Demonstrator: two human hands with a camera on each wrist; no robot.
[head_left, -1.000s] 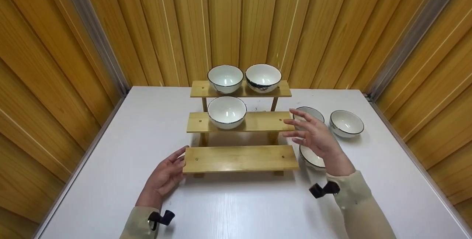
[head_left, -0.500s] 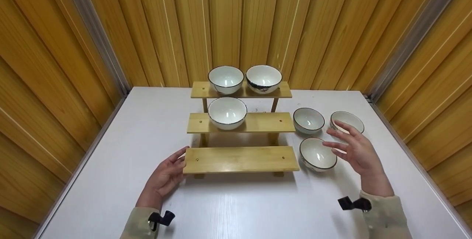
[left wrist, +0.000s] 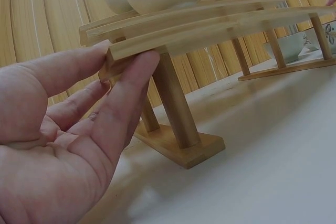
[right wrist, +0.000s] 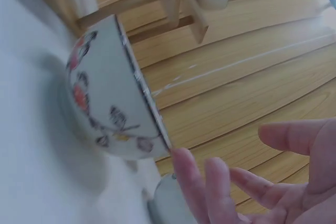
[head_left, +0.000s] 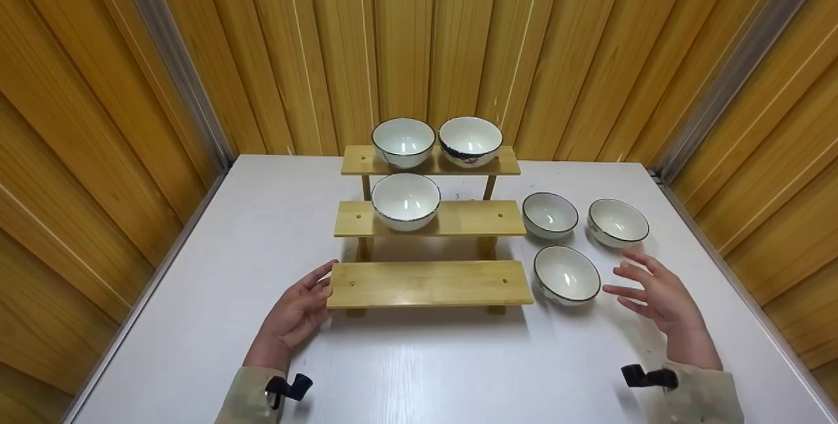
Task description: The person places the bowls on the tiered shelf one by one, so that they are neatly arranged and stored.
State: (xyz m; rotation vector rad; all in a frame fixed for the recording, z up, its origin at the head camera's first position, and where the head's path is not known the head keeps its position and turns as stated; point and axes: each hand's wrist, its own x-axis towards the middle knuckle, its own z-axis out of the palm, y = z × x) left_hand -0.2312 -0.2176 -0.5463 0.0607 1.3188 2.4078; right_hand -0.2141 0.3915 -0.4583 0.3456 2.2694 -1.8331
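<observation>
My left hand [head_left: 296, 317] pinches the left end of the lowest shelf [head_left: 429, 284] of a three-tier wooden display stand, thumb and fingers at its edge in the left wrist view. Two white bowls with dark rims, a left one [head_left: 403, 142] and a right one [head_left: 470, 141], sit on the top tier. Another bowl [head_left: 406, 201] stands on the middle tier's left half. My right hand [head_left: 662, 296] holds nothing, its fingers spread loosely beside the nearest table bowl [head_left: 567, 275]. That bowl shows a floral pattern [right wrist: 113, 98] in the right wrist view.
Right of the stand, two more bowls, one close to the middle tier [head_left: 550, 216] and one farther right [head_left: 618, 222], rest upright on the white table [head_left: 419, 371]. Wood-patterned panels [head_left: 399, 38] enclose the back and both sides.
My right hand has moved from the middle tier's right end rightward and toward me, uncovering the table bowls. My left hand stays at the lowest shelf.
</observation>
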